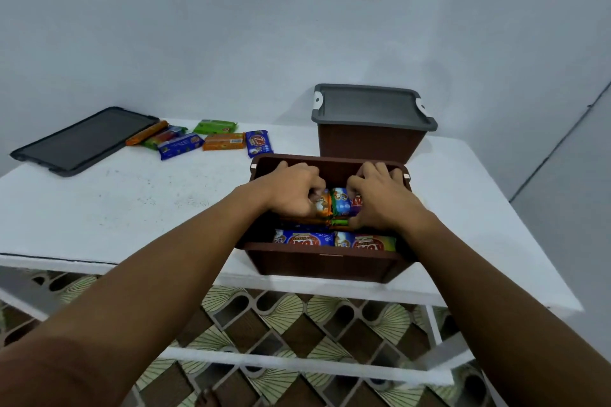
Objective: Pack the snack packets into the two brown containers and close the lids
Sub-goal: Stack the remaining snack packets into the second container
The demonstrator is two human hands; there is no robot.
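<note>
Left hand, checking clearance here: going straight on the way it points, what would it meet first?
The left hand grips snack packets inside the open brown container; straight on, it would likely meet that container's far wall first, though depth is unclear.

Fingers [316, 183] partly unseen among the snack packets [342, 205]

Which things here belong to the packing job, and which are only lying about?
Job: left hand, right hand, open brown container, packed packets, loose packets, closed brown container, loose dark lid.
Only the setting: white table, patterned floor.
</note>
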